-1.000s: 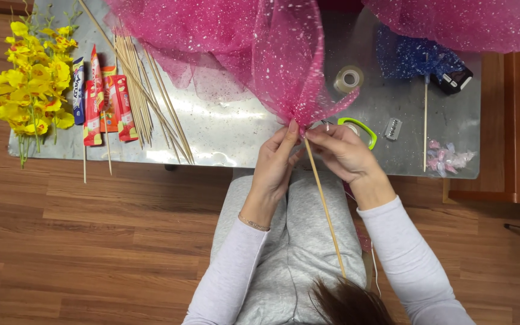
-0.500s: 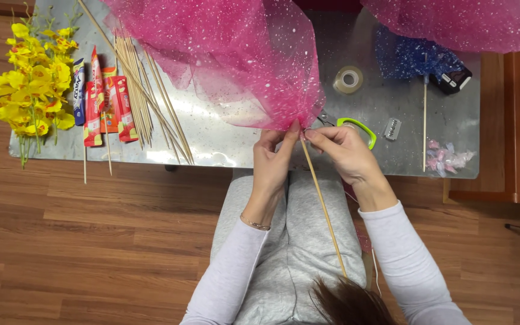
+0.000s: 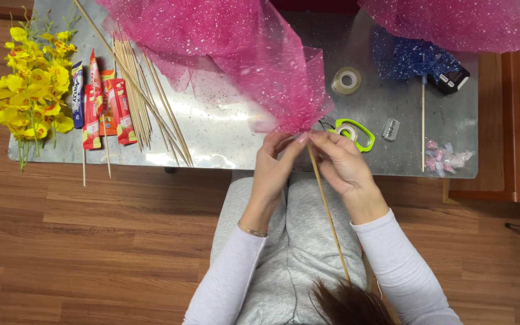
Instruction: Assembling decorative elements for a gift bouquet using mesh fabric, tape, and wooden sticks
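Here both hands (image 3: 308, 159) pinch pink tulle (image 3: 236, 54) at the table edge (image 3: 212, 164).

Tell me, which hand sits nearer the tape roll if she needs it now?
The right hand, probably. The clear tape roll lies on the table directly beyond it, past the green-handled scissors. The left hand pinches the pink glitter tulle onto the wooden skewer.

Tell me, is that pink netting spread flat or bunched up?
Bunched: the pink netting is pinched at the stick by both hands, fanning above.
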